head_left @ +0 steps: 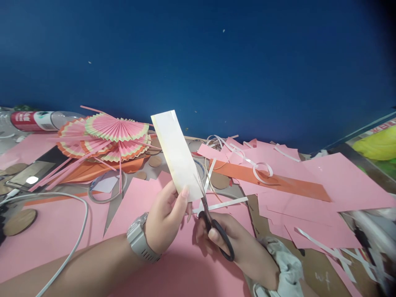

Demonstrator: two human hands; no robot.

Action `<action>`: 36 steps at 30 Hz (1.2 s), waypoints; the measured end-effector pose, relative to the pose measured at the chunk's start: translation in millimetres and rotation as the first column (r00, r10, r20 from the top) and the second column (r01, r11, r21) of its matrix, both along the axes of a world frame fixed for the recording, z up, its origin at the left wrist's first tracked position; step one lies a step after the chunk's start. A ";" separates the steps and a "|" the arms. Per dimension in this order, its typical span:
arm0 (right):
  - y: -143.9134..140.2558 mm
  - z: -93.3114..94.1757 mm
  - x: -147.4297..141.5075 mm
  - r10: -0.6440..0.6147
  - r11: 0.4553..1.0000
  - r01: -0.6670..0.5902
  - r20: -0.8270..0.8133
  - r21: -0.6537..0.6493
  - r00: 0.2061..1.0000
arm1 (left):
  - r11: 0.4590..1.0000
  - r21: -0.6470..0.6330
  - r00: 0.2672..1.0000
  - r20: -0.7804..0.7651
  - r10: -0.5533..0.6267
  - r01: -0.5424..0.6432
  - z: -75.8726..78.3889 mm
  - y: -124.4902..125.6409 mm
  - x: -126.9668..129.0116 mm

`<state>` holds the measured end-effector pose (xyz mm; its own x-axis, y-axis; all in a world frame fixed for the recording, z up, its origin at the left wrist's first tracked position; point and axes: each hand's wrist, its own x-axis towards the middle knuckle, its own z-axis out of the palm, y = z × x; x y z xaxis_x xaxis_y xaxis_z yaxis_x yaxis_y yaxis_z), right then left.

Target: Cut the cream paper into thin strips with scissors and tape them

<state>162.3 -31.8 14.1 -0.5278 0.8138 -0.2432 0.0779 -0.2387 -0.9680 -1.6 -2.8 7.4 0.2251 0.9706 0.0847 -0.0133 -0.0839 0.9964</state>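
Observation:
My left hand point(168, 216) pinches the lower end of a white paper strip point(177, 154), which stands tilted up in front of me with a pale yellow left edge. In my right hand point(229, 237) is a pair of scissors point(206, 212) with black handles, the fingers in and around the loops. Its blades point up along the strip's lower right edge; whether they are cutting into it I cannot tell. Beneath both hands lie sheets of pink paper point(185, 268).
Folded pink paper fans point(117, 130) lie at the left, near a plastic bottle point(32, 121) and a phone point(34, 175). A white cable point(85, 214) loops at front left. Orange paper point(293, 185), pink sheets point(349, 181) and curled white offcuts point(262, 173) spread rightward. Behind rises a blue wall point(198, 62).

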 end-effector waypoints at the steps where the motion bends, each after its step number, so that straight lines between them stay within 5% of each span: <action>1: -0.1 -0.1 -0.1 0.001 1.000 -0.001 0.002 -0.005 1.000 | 1.000 0.000 1.000 0.000 0.002 -0.002 0.0 0.1 0.1; 36: -0.1 -1.7 0.4 0.018 0.999 -0.019 -0.020 -0.029 1.000 | 0.999 -0.034 0.994 0.111 0.013 -0.009 -0.4 -1.0 -1.2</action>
